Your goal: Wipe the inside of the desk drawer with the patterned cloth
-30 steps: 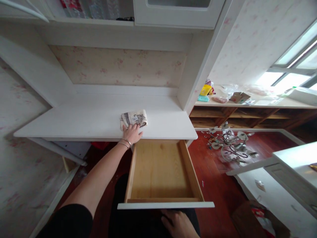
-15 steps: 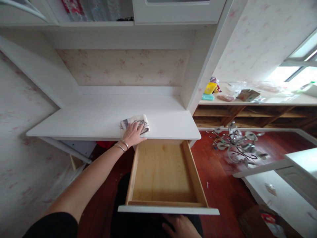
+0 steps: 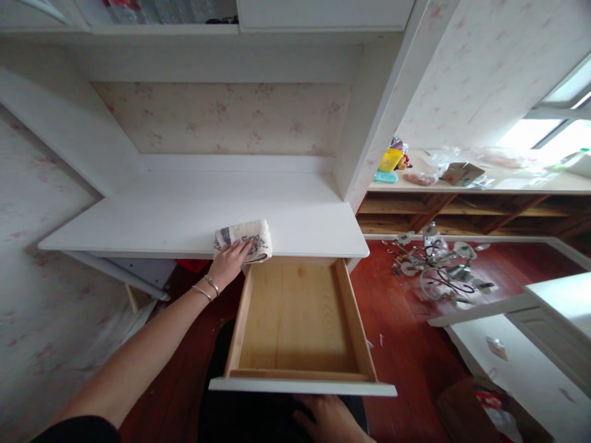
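My left hand (image 3: 229, 261) lies over a folded whitish cloth (image 3: 244, 232) with dark print, its fingers pressed down on the fabric and closed on it. The cloth rests at the front edge of a white desk (image 3: 194, 209), partly hanging over that edge. Below the desktop, a pale wooden drawer (image 3: 295, 320) is pulled out, with nothing seen inside. My right hand (image 3: 330, 418) is low, behind and under the drawer's white front panel (image 3: 302, 386), over my dark-clothed lap. Its thumb and forefinger show apart; the other fingers are partly hidden.
Above the desk, a hutch cabinet (image 3: 323, 15) holds plastic-wrapped items. To the right, a low shelf (image 3: 415, 203) carries bags and a small box (image 3: 460, 174). A dismantled chandelier (image 3: 443, 271) lies on the red wooden floor (image 3: 397, 344). White furniture (image 3: 508, 351) and a brown bag (image 3: 462, 406) stand lower right.
My left hand has drawn the cloth slightly left and toward me, so it now overhangs the desk's front edge. The view has shifted a little. My right hand stays under the drawer front.
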`<state>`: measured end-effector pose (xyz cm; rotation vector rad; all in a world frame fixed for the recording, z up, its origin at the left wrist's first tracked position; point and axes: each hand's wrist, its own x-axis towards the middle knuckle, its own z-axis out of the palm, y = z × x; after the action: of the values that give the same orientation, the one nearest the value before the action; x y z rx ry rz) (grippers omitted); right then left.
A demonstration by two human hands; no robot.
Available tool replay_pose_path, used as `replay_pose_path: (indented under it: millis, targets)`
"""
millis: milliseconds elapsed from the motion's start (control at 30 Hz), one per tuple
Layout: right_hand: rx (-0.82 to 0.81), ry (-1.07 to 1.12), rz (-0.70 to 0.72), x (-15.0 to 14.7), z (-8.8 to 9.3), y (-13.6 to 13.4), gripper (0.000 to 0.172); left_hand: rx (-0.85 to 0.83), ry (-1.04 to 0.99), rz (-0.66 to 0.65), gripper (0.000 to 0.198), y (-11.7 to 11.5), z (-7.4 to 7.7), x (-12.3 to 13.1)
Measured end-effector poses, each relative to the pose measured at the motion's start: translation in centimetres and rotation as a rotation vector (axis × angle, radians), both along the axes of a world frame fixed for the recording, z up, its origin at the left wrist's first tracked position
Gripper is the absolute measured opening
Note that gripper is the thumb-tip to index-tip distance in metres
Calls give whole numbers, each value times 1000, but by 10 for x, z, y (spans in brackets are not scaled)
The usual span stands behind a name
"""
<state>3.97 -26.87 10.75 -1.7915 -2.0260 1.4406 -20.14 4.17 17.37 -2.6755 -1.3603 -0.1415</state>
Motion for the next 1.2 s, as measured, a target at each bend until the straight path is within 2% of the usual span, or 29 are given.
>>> replay_pose_path:
  millis: [100, 167, 233, 333, 400, 500, 600, 767, 900, 1200]
  targets:
    - [-11, 6, 25, 2, -4, 0, 45, -26, 14, 30, 69, -29, -1, 3]
    - [-20, -6, 34, 2, -4, 1, 46, -63, 42, 30, 68, -52, -8, 12]
    - [-22, -18, 40, 2, -4, 2, 47, -98, 75, -5, 70, -73, -23, 27]
    - [-25, -19, 51, 2, -2, 3, 47, -123, 106, -65, 75, -94, -57, 52]
    - [-26, -15, 61, 2, -1, 4, 47, -140, 126, -53, 76, -95, -84, 65]
    - [-21, -14, 60, 3, 0, 3, 46, -267, 195, 30, 77, -84, -117, 75]
    - [-24, -15, 38, 4, -1, 1, 48, -386, 216, 77, 84, -69, -136, 77]
    - [-17, -20, 31, 5, -5, -1, 50, -573, 217, 105, 93, -57, -138, 80]
    - [19, -19, 29, 7, -10, -1, 47, -655, 203, 91, 91, -54, -137, 90]
    - [39, 41, 24, 10, -15, -3, 50, -638, 149, 38, 90, -54, -147, 148]
